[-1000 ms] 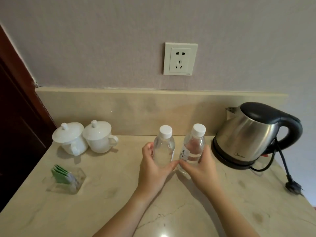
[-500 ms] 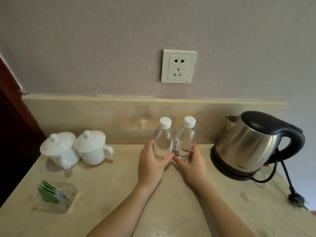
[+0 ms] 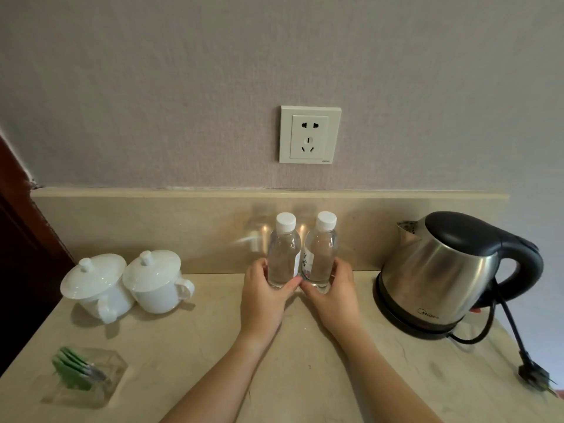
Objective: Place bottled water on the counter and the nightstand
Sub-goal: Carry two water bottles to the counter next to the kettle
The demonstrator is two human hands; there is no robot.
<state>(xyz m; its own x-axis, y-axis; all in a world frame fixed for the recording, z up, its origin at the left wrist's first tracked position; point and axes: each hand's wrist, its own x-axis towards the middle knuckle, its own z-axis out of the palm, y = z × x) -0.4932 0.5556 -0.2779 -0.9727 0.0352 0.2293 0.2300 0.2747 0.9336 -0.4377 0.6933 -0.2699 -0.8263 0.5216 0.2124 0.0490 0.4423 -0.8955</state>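
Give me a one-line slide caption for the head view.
Left hand and right hand set two water bottles upright beside the kettle.

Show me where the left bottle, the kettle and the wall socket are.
left bottle [image 3: 283,254], head view, clear body.
kettle [image 3: 439,270], head view, steel side.
wall socket [image 3: 309,134], head view, middle of plate.

Counter [image 3: 213,346] — bottles [image 3: 283,254], cups [image 3: 155,282], kettle [image 3: 439,270], sachet holder [image 3: 88,377].

Soft dim light, wide-angle edge bending
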